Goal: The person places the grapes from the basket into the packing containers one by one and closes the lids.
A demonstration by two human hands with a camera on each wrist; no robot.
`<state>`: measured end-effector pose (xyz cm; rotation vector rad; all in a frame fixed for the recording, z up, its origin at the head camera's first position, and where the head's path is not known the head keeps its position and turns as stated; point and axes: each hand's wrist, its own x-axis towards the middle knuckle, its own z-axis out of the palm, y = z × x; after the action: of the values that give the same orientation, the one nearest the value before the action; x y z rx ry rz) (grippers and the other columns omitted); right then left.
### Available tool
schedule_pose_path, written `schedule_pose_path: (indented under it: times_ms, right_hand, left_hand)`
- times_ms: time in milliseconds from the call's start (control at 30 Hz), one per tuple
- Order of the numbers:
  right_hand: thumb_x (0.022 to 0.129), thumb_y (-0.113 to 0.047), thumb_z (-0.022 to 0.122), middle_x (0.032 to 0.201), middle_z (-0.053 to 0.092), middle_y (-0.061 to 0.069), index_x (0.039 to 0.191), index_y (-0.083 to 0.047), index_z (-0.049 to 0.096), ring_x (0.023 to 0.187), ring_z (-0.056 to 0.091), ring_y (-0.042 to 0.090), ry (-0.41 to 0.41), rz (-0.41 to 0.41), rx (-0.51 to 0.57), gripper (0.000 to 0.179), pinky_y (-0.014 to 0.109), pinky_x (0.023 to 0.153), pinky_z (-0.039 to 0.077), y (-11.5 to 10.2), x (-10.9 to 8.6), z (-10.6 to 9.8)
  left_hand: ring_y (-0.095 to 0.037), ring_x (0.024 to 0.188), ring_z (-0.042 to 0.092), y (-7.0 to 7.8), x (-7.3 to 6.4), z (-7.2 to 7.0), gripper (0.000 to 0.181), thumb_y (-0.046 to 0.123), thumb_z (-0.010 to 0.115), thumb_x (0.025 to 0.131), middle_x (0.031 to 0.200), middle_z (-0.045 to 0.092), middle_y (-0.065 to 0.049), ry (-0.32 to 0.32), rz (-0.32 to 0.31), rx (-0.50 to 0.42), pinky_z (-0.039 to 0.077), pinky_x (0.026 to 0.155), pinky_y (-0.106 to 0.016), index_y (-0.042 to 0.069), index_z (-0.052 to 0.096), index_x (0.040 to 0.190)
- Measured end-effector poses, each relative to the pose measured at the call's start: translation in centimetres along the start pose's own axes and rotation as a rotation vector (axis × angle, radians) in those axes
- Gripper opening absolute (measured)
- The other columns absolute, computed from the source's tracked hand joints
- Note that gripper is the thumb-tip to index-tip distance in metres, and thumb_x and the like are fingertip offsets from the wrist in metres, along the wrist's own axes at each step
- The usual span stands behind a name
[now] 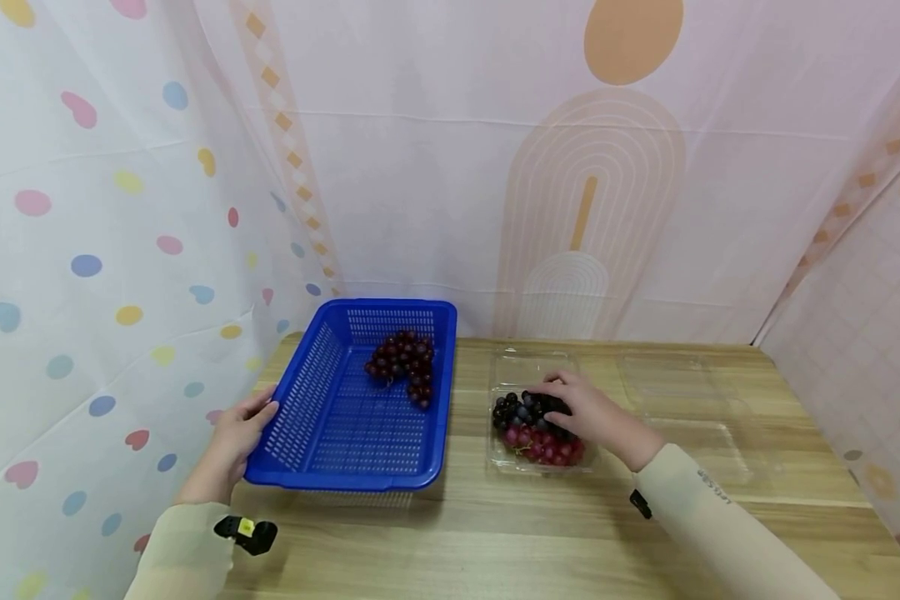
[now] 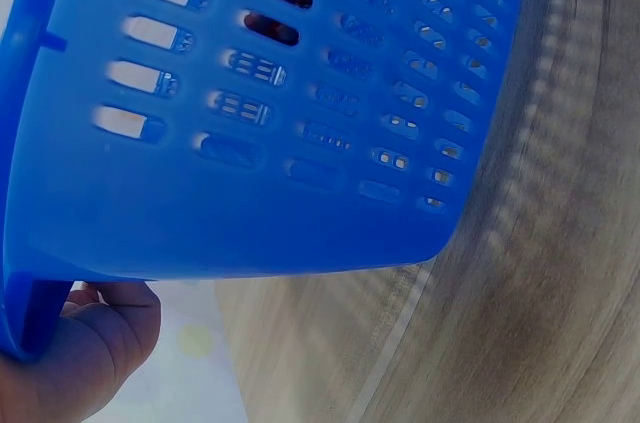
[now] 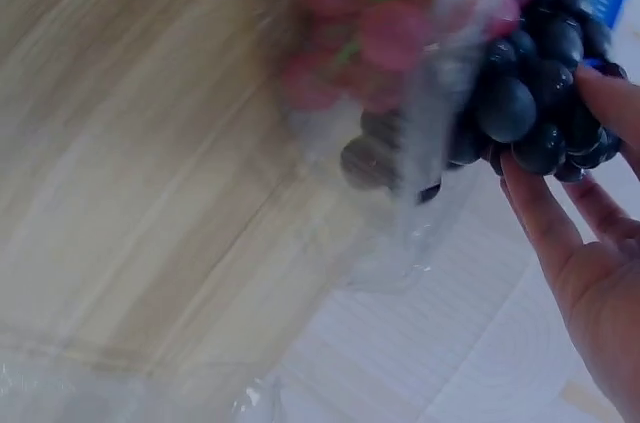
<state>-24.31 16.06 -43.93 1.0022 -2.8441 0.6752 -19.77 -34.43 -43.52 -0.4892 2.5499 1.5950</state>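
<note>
My left hand (image 1: 232, 437) grips the left rim of a blue plastic basket (image 1: 345, 481), its thumb and fingers at the edge; in the left wrist view the hand (image 2: 105, 348) shows beneath the rim. Inside the basket, toward the back right, lies a bunch of dark red grapes (image 1: 401, 357). Right of it, a clear plastic box (image 1: 497, 461) with its lid open holds black grapes (image 1: 510, 410) and brighter red grapes (image 1: 546, 447). My right hand (image 1: 588, 412) holds the black grapes between thumb and fingers, which the right wrist view shows closely.
Another clear plastic box (image 1: 701, 442), its lid folded back, lies on the wooden table (image 1: 525, 533) to the right. Patterned curtains (image 1: 420, 183) hang behind the table and along both sides.
</note>
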Motion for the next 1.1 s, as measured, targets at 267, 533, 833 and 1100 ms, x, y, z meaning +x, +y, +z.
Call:
schedule_pose_path:
  times_ms: [267, 533, 833, 1100]
  right_hand:
    - [0.081, -0.009, 0.074, 0.109, 0.059, 0.012, 0.119, -0.011, 0.066, 0.098, 0.057, 0.028, 0.070, -0.148, -0.196, 0.040, 0.043, 0.086, 0.049, -0.1, -0.1, 1.4]
    - [0.085, -0.011, 0.070, 0.117, 0.058, 0.015, 0.132, -0.007, 0.055, 0.105, 0.057, 0.031, 0.014, -0.063, -0.183, 0.049, 0.044, 0.089, 0.049, -0.6, -0.3, 1.6]
    - [0.083, -0.015, 0.073, 0.126, 0.054, 0.015, 0.126, -0.004, 0.053, 0.117, 0.053, 0.032, 0.064, 0.001, -0.003, 0.049, 0.046, 0.096, 0.045, 0.0, -0.9, 1.1]
    - [0.083, -0.008, 0.072, 0.127, 0.054, 0.012, 0.130, -0.007, 0.057, 0.114, 0.055, 0.030, 0.040, 0.012, -0.030, 0.049, 0.043, 0.091, 0.048, 0.0, -1.5, 0.9]
  left_hand:
    - [-0.021, 0.114, 0.046, -0.1, 0.0, -0.1, 0.054, 0.035, 0.037, 0.102, 0.150, 0.032, -0.021, 0.000, 0.007, 0.008, 0.041, 0.077, -0.014, 0.015, 0.023, 0.151]
    - [-0.005, 0.095, 0.051, -0.2, 0.1, -0.1, 0.055, 0.036, 0.038, 0.102, 0.149, 0.034, -0.021, -0.003, 0.005, 0.001, 0.044, 0.073, -0.014, 0.014, 0.025, 0.150]
    - [-0.003, 0.096, 0.049, -0.1, 0.1, -0.1, 0.054, 0.034, 0.038, 0.102, 0.149, 0.032, -0.021, -0.005, 0.011, -0.008, 0.043, 0.073, -0.012, 0.014, 0.025, 0.150]
    - [-0.011, 0.105, 0.047, -0.1, 0.2, -0.1, 0.054, 0.035, 0.038, 0.102, 0.150, 0.031, -0.020, -0.002, 0.002, -0.005, 0.042, 0.074, -0.012, 0.015, 0.024, 0.150]
